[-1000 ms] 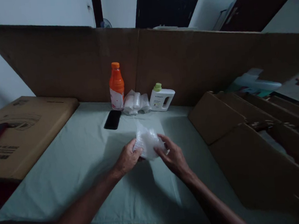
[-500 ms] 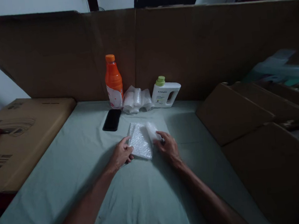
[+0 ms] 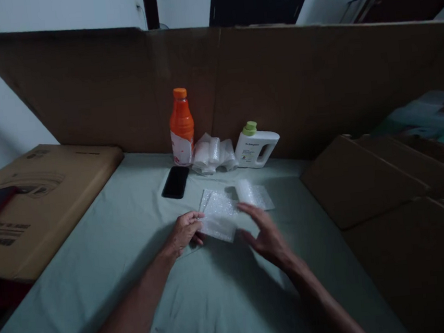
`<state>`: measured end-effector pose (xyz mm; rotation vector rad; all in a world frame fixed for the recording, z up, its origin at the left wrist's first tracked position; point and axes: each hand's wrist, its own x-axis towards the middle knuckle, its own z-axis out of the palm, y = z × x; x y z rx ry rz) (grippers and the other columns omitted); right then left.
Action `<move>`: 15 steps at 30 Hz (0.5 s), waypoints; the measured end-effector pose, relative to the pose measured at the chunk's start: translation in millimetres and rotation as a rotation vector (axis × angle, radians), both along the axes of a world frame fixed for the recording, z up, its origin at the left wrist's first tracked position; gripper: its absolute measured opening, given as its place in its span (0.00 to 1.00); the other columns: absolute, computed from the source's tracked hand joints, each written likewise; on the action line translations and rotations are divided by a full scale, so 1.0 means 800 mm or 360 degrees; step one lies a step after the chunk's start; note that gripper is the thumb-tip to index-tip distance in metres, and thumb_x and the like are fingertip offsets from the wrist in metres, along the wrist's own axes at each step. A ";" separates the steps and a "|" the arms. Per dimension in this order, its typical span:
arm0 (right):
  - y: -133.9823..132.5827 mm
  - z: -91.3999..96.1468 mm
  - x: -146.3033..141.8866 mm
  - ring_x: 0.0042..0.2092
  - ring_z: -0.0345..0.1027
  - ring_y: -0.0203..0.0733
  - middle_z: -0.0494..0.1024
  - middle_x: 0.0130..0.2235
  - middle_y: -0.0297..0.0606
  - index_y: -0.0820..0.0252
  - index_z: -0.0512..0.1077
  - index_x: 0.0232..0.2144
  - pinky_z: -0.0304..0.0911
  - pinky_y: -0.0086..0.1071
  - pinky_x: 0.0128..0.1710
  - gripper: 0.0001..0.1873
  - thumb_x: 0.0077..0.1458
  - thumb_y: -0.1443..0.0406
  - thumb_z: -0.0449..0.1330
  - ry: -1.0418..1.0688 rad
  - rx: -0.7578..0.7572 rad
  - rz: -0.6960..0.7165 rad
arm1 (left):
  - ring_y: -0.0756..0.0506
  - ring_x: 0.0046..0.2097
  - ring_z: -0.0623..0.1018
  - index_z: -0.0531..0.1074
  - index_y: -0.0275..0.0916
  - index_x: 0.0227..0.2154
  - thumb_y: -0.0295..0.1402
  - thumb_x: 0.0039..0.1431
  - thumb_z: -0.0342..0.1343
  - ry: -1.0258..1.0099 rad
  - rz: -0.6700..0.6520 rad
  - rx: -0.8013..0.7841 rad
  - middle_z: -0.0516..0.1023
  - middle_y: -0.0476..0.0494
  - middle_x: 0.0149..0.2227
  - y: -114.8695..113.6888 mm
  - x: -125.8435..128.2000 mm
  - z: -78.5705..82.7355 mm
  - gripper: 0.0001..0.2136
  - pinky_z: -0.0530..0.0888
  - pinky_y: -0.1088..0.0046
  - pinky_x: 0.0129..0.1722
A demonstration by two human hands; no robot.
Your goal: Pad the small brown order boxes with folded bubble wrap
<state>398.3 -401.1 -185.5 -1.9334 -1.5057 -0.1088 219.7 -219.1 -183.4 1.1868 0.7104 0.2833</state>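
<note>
A sheet of bubble wrap [image 3: 226, 208] lies partly unfolded on the pale green cloth [image 3: 203, 294]. One part curls up into a small roll near its far right. My left hand [image 3: 184, 233] pinches the sheet's near left edge with curled fingers. My right hand [image 3: 262, 233] hovers just right of the sheet, fingers stretched out and apart, holding nothing.
Behind the sheet stand an orange bottle [image 3: 181, 127], several rolls of bubble wrap [image 3: 213, 154] and a white jug with a green cap [image 3: 256, 146]. A black phone [image 3: 175, 182] lies nearby. Cardboard walls rise behind, a flat carton [image 3: 40, 194] sits left, folded cardboard [image 3: 365, 184] right.
The bubble wrap went from being held up in both hands to lying on the cloth and spreading out. My right hand has let go and drawn back to the right.
</note>
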 end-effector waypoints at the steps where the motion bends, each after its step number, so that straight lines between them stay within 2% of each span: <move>1: 0.005 0.000 -0.011 0.64 0.60 0.52 0.66 0.64 0.47 0.53 0.64 0.63 0.59 0.49 0.60 0.35 0.52 0.69 0.58 -0.0043 -0.0156 0.0162 | 0.51 0.21 0.74 0.72 0.34 0.40 0.34 0.41 0.60 -0.0013 0.0006 -0.0026 0.74 0.51 0.24 0.002 -0.001 0.002 0.20 0.71 0.77 0.18; 3: 0.018 -0.003 -0.031 0.65 0.58 0.56 0.64 0.66 0.48 0.55 0.67 0.62 0.59 0.52 0.59 0.38 0.46 0.72 0.57 -0.0096 -0.0344 0.0264 | 0.50 0.20 0.74 0.73 0.34 0.39 0.36 0.40 0.61 -0.0049 0.0020 -0.0072 0.74 0.50 0.23 0.006 -0.003 0.005 0.20 0.70 0.76 0.17; 4: 0.025 -0.003 -0.038 0.63 0.60 0.57 0.67 0.64 0.48 0.56 0.70 0.59 0.60 0.52 0.58 0.36 0.44 0.73 0.56 -0.0070 -0.0340 0.0237 | 0.50 0.20 0.74 0.73 0.33 0.39 0.37 0.40 0.62 -0.0073 0.0030 -0.0091 0.74 0.50 0.23 0.007 -0.004 0.006 0.21 0.70 0.76 0.17; 7: 0.040 0.007 -0.049 0.50 0.73 0.52 0.81 0.48 0.44 0.57 0.79 0.45 0.67 0.46 0.50 0.20 0.52 0.69 0.55 0.0284 -0.0089 0.0069 | 0.49 0.20 0.74 0.73 0.33 0.40 0.48 0.44 0.59 -0.0182 0.0144 -0.0110 0.72 0.51 0.21 0.012 -0.004 0.006 0.24 0.69 0.75 0.18; 9: 0.049 0.027 -0.049 0.36 0.74 0.45 0.82 0.34 0.41 0.59 0.80 0.36 0.69 0.37 0.38 0.13 0.58 0.61 0.56 0.0653 0.0080 -0.0030 | 0.49 0.21 0.74 0.71 0.35 0.41 0.53 0.48 0.53 -0.0265 0.0318 -0.0071 0.71 0.52 0.21 0.016 -0.003 0.004 0.26 0.69 0.75 0.20; 11: 0.064 0.054 -0.040 0.27 0.68 0.39 0.78 0.25 0.37 0.61 0.78 0.30 0.64 0.31 0.27 0.16 0.57 0.54 0.59 0.0942 0.0201 -0.0079 | 0.50 0.22 0.74 0.71 0.36 0.40 0.54 0.50 0.53 -0.0327 0.0508 0.0014 0.70 0.54 0.21 0.019 -0.003 0.002 0.25 0.69 0.77 0.21; 13: 0.093 0.082 -0.022 0.24 0.63 0.35 0.73 0.22 0.34 0.62 0.75 0.25 0.60 0.28 0.24 0.18 0.53 0.52 0.61 0.1042 0.0298 -0.0091 | 0.51 0.23 0.73 0.71 0.37 0.36 0.52 0.50 0.56 -0.0362 0.0633 0.0113 0.70 0.54 0.20 0.020 -0.002 -0.002 0.22 0.68 0.77 0.22; 15: 0.135 0.106 0.006 0.23 0.60 0.33 0.71 0.21 0.31 0.62 0.73 0.24 0.59 0.27 0.23 0.18 0.53 0.52 0.62 0.1012 0.0349 -0.0113 | 0.51 0.23 0.72 0.72 0.37 0.32 0.51 0.50 0.57 -0.0376 0.0671 0.0193 0.69 0.54 0.19 0.020 -0.001 -0.006 0.20 0.67 0.77 0.22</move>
